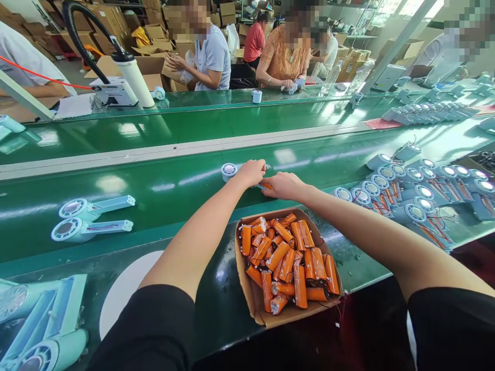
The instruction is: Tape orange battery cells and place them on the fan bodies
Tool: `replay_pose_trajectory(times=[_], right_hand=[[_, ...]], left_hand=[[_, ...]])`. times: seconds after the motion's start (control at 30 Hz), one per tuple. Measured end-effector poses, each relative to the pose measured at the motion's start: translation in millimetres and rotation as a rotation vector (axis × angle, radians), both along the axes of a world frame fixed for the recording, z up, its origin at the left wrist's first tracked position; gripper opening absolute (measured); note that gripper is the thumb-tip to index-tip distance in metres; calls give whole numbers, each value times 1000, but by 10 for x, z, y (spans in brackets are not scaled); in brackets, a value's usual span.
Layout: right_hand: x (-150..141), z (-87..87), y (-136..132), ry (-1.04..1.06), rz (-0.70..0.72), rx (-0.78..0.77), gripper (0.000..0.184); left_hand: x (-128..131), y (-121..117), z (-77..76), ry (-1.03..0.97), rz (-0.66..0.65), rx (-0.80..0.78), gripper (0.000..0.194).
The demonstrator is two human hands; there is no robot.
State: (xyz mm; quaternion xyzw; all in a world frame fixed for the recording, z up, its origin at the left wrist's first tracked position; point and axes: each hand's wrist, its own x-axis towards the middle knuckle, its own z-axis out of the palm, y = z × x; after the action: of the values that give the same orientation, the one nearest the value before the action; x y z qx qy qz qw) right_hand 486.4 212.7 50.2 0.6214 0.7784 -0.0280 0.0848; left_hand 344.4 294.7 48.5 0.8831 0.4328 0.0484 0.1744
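Note:
Over the green belt, my left hand (252,173) is closed on a light-blue handheld fan (229,171), whose round head shows to the left of my fingers. The hand covers most of its handle. Close beside it, my right hand (284,185) has its fingers closed on an orange battery (266,186) at the handle; the exact fit between them is hidden. Below both hands stands a cardboard box (247,296) heaped with orange batteries (286,265), some with thin dark wires.
Two open fan housings (73,229) lie on the belt (185,206) at left. Many wired fans (413,193) crowd the right. A white disc (119,288) and more blue housings (50,319) are near left. Across the line, co-workers sit near a fume hose (83,31).

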Motion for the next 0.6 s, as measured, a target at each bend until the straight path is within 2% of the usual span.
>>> replay_pose_trajectory(times=[0.1, 0.17, 0.23, 0.3, 0.37, 0.43, 0.5, 0.53, 0.6], right_hand=[[-27, 58, 15, -43, 7, -15, 40], [-27, 78, 5, -70, 18, -26, 39], [-5, 71, 3, -89, 28, -36, 39], [44, 34, 26, -100, 27, -25, 40], [103, -16, 74, -59, 25, 8, 37], [136, -45, 115, 14, 33, 32, 33], [107, -32, 124, 70, 58, 36, 31], [64, -14, 115, 83, 74, 37, 30], [-63, 21, 86, 100, 116, 39, 30]], left_hand=[[-93, -188, 55, -69, 24, -12, 34], [-346, -397, 100, -142, 58, -3, 49], [-798, -700, 132, -247, 97, 11, 53], [-1391, -1104, 156, -323, 141, 16, 42], [-1981, -1557, 185, -304, 208, -8, 27], [-2405, -1940, 208, -222, 279, -33, 23], [-2557, -2130, 206, -142, 294, -20, 27], [-2524, -2132, 199, -118, 268, 9, 29], [-2274, -1960, 196, -100, 168, 94, 34]])
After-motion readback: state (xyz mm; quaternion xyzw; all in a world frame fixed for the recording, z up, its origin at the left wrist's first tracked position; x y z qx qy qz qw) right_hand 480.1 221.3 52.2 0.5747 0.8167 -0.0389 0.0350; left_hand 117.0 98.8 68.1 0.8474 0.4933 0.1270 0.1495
